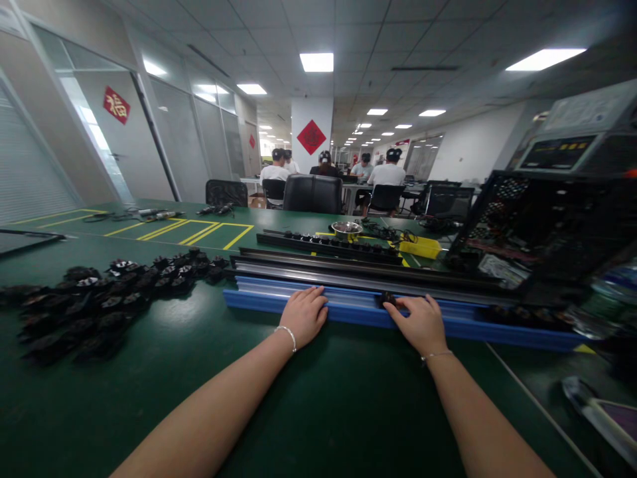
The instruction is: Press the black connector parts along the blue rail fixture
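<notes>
A long blue rail point(259, 300) lies across the green table in front of me, with dark metal rails point(348, 269) stacked just behind it. My left hand point(304, 315) rests palm down on the blue rail's near edge, fingers together and flat. My right hand point(421, 320) sits further right on the same rail, its fingertips on a small black part point(387, 299) seated in the rail. Whether the fingers pinch that part or only press it I cannot tell.
A large heap of small black parts point(99, 292) covers the table to my left. Behind the rails lie another black strip with sockets point(328, 244), a metal bowl point(347, 229) and a yellow tray point(422, 247). An open black computer case point(537, 232) stands at right. Several people sit at far desks.
</notes>
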`<state>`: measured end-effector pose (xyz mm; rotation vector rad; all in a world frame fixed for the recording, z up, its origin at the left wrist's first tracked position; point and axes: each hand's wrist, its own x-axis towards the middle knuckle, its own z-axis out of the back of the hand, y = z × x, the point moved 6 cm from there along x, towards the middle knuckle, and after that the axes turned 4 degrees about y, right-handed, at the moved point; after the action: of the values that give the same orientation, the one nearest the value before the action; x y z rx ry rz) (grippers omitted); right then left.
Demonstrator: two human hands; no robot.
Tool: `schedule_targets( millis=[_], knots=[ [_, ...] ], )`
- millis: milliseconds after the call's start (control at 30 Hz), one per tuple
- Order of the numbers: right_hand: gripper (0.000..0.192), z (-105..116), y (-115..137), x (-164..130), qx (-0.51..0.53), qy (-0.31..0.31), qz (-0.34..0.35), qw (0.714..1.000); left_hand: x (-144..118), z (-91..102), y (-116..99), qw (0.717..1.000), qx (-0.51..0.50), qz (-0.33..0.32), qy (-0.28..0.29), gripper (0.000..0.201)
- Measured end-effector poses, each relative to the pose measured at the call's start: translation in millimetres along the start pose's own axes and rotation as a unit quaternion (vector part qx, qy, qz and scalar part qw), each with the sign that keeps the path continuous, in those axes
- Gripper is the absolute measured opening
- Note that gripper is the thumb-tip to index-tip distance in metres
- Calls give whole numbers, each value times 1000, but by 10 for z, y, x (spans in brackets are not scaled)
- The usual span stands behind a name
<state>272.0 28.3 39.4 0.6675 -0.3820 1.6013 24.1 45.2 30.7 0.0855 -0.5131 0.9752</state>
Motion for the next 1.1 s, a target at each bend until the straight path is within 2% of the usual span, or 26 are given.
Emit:
schedule_targets(
  millis=[367, 1100],
  knots=[
    [40, 23, 6, -18, 21, -26, 10, 999, -5, -7, 11, 1000, 8, -4, -2, 25],
    [34, 25, 69, -9, 19, 0, 39, 999, -6, 10, 4, 1000, 0, -3, -3, 24]
  ],
)
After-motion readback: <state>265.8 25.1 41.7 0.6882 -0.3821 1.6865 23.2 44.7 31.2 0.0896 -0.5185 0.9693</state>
